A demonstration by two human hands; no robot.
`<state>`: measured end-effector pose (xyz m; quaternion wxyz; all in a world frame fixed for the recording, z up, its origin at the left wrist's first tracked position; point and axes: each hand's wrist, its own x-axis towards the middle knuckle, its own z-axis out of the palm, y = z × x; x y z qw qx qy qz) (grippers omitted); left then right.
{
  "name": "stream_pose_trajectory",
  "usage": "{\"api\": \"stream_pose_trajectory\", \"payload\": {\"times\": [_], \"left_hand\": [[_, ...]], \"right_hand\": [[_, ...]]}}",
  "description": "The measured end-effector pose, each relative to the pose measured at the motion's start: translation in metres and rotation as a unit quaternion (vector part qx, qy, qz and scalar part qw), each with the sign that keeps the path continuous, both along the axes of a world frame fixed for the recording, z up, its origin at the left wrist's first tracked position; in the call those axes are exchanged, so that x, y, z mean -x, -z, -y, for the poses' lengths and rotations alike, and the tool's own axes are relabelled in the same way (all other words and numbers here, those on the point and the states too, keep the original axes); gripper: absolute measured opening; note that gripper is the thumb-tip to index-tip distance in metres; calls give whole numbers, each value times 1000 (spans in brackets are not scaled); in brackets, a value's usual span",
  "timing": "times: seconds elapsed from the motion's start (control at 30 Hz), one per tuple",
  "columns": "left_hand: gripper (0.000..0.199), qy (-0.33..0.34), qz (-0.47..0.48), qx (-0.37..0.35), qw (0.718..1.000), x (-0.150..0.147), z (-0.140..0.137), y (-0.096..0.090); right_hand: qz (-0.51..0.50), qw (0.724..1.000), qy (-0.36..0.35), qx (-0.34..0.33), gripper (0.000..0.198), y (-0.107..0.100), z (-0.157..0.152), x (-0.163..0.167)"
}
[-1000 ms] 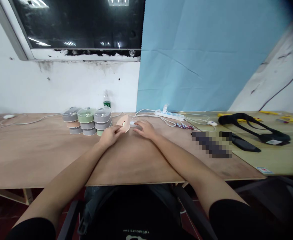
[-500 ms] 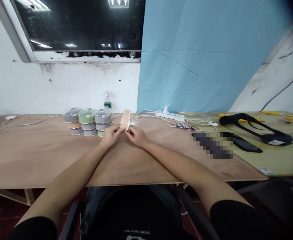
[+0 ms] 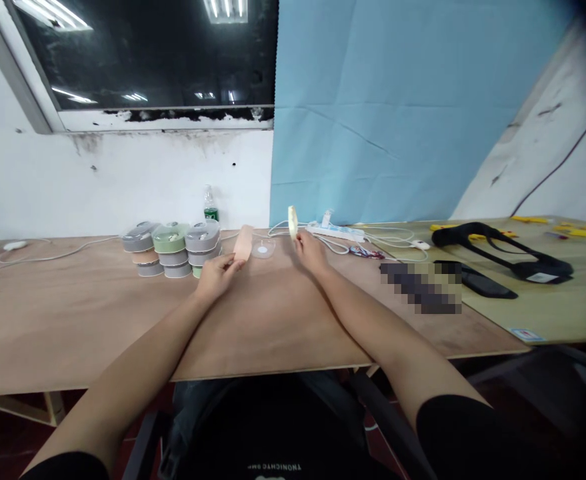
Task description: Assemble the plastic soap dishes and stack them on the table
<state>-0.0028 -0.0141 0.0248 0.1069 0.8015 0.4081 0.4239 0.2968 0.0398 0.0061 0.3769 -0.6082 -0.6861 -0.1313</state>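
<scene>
My left hand (image 3: 217, 275) pinches the lower edge of a peach-coloured container (image 3: 243, 243), which it holds tilted up on its side. In my right hand (image 3: 311, 251) a thin cream-coloured piece (image 3: 293, 223) stands upright, gripped at its lower end and seen almost edge-on. The two parts are apart. A clear lid (image 3: 263, 250) with a white round spot lies on the table between my hands. Stacks of grey, green and peach containers (image 3: 171, 258) with clear lids stand left of my left hand.
Behind the stacks stands a clear bottle (image 3: 211, 207) with green contents. A white power strip (image 3: 337, 232) and its cables run along the back of the wooden table (image 3: 253, 333). At right lie a black strap-like frame (image 3: 513, 253) and a dark flat object (image 3: 487, 283).
The cream piece has come away from the peach container. My right hand has moved right with it, while my left hand keeps the container. The clear lid shows more fully.
</scene>
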Motion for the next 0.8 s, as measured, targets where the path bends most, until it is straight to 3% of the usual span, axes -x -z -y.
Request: {"api": "stream_pose_trajectory", "payload": {"times": [0.13,0.27,0.37,0.47,0.6,0.7,0.8], "left_hand": [[36,24,-50,-28,998,-3,2,-1],[36,22,-64,-31,997,-3,2,-1],[38,20,-66,-35,997,-2,3,-2],[40,12,-62,-33,997,-2,4,-2],[40,-1,-46,-29,999,-3,3,-2],[39,3,-30,-37,999,-3,2,-2],[41,17,-32,-29,999,-2,0,0]], "right_hand": [[16,996,64,60,19,12,-14,-31],[49,990,68,112,17,23,-19,-38],[53,988,90,117,18,24,-16,-33],[42,992,85,78,26,14,-9,-21],[63,995,-74,21,29,-3,9,15],[106,970,-216,-22,33,-7,26,54],[112,945,-303,-58,41,-4,41,90]]}}
